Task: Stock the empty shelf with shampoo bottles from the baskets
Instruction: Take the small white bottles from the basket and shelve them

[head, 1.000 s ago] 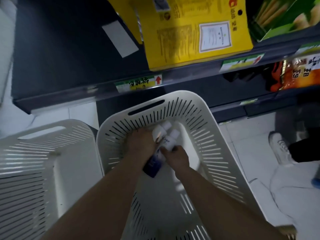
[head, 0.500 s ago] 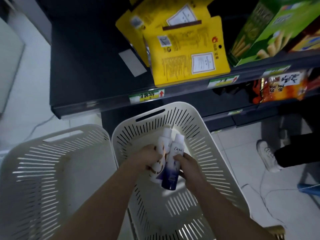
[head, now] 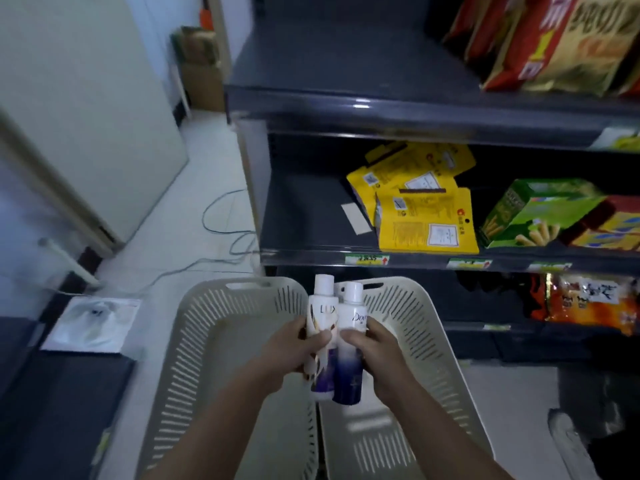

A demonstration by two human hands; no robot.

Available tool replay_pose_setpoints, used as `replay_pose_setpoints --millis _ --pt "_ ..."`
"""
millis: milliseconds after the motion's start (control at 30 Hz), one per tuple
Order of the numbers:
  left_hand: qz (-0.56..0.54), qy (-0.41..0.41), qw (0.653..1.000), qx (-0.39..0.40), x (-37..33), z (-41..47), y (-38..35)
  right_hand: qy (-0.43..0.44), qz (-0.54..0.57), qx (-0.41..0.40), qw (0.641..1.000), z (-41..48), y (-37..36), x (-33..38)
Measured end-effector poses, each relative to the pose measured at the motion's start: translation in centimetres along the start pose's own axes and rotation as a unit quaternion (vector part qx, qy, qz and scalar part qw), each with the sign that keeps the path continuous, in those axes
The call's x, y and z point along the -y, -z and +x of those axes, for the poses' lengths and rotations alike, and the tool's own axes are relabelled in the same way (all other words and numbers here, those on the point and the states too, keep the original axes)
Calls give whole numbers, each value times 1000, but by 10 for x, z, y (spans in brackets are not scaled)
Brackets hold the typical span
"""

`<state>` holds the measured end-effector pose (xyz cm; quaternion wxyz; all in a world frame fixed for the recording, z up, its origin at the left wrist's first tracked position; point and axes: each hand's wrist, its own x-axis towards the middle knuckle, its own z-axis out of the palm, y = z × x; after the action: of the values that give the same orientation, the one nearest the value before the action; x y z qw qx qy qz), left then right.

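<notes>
My left hand (head: 296, 349) grips a white and purple Lux shampoo bottle (head: 322, 317), upright, white cap on top. Right beside it, touching, my right hand (head: 375, 351) grips a white and blue Dove shampoo bottle (head: 351, 327). Both bottles are held above the gap between two white slotted baskets: the left basket (head: 221, 341) and the right basket (head: 412, 327). I see no bottles inside either basket. The dark shelf (head: 304, 209) ahead has a bare left part. The upper shelf (head: 346, 74) is bare on its left too.
Yellow packets (head: 422, 216) and a green snack box (head: 533, 213) lie on the middle shelf's right. Snack bags (head: 554, 39) fill the top right, orange bags (head: 588, 303) the lower shelf. Cables (head: 221, 233) trail over the tiled floor. A shoe (head: 568, 441) shows at bottom right.
Both hands have lifted the two bottots out of the right basket to above the basket rims. My view has tilted up, showing more shelves.
</notes>
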<state>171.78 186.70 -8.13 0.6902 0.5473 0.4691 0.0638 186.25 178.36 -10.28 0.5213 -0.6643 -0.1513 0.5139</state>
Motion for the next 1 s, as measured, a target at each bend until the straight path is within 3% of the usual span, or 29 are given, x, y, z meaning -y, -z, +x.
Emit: replay_pose_setpoints --millis 267,533,733,1000 --pt "-108 -56 980 -158 18 -120 49 51 -75 174 981 -54 -85 28" --pt "-214 -62 926 -304 70 -255 95 66 -142 331 930 -128 -196 14" --pt "-280 -81 869 -400 114 -357 127 94 -195 436 874 -204 -286 -5" --pt "-278 -93 777 -557 192 -509 188 163 -220 557 784 -334 -418 -53"
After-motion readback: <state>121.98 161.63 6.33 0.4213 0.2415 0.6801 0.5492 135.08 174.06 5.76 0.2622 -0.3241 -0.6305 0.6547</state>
